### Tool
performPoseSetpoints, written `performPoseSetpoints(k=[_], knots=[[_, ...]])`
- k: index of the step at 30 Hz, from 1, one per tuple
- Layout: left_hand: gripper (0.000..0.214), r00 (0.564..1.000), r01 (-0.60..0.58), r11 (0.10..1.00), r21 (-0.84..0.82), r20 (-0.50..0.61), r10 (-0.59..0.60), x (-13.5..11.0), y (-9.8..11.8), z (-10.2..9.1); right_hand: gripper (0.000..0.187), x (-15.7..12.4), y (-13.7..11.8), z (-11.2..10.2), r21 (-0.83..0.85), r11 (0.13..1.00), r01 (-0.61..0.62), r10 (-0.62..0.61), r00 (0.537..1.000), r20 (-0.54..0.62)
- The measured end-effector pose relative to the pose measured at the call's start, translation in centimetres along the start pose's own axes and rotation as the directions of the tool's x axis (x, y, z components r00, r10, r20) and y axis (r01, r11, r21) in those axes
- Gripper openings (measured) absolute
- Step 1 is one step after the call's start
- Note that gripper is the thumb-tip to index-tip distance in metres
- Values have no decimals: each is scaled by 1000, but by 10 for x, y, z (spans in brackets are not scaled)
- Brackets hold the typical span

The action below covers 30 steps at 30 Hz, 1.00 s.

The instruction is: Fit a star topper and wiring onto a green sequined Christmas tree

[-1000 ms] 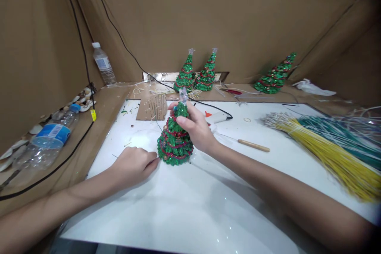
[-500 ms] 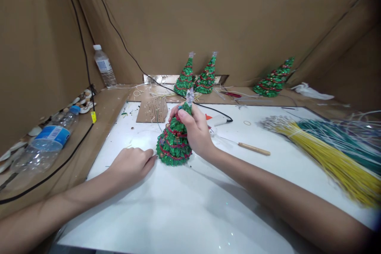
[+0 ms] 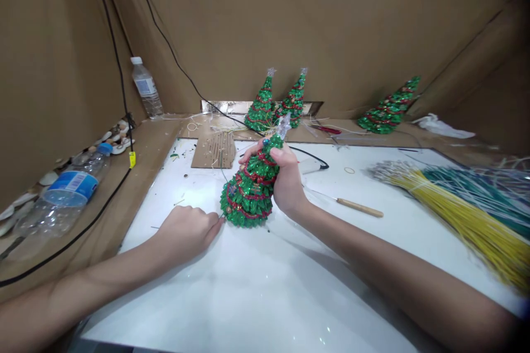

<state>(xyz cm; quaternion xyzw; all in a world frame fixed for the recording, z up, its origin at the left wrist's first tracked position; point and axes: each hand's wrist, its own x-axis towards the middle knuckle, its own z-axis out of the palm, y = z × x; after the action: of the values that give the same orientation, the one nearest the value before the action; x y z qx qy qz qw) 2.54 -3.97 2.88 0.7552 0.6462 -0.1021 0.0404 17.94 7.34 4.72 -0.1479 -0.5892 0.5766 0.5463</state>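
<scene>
A small green beaded Christmas tree (image 3: 250,190) with red garlands and a clear star top leans to the right over the white board (image 3: 232,292). My right hand (image 3: 286,179) is wrapped round its upper part from the right, thumb near the top. Low at the tree's left side, my left hand (image 3: 192,231) is closed in a pinch on a thin green wire (image 3: 221,216) at the tree's base. Another stretch of green wire loops up from the tree's left side, in front of a cardboard piece.
Behind stand two finished-looking trees (image 3: 260,105) and a third tree (image 3: 389,107) leaning at right. A wooden-handled awl (image 3: 359,208), slotted cardboard (image 3: 213,150) and bundles of yellow wires (image 3: 459,215) lie on the board. Plastic bottles (image 3: 70,190) and a black cable (image 3: 118,66) are at left.
The tree has tipped further, its star swinging right, with my right hand moving along with it. My left hand has shifted slightly right and stays pinched by the base.
</scene>
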Motion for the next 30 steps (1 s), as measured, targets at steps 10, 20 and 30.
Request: performPoseSetpoints(k=[10, 20, 30], knots=[[43, 998, 37, 995, -93, -46, -41, 0, -7, -3, 15, 2, 1, -5, 39, 999, 21, -22, 1000, 11], [30, 991, 49, 959, -278, -106, -81, 0, -11, 1, 21, -1, 6, -8, -101, 990, 103, -96, 993, 69], [23, 995, -58, 958, -283, -92, 33, 1, -11, 2, 17, -3, 8, -9, -182, 965, 188, -170, 979, 113]])
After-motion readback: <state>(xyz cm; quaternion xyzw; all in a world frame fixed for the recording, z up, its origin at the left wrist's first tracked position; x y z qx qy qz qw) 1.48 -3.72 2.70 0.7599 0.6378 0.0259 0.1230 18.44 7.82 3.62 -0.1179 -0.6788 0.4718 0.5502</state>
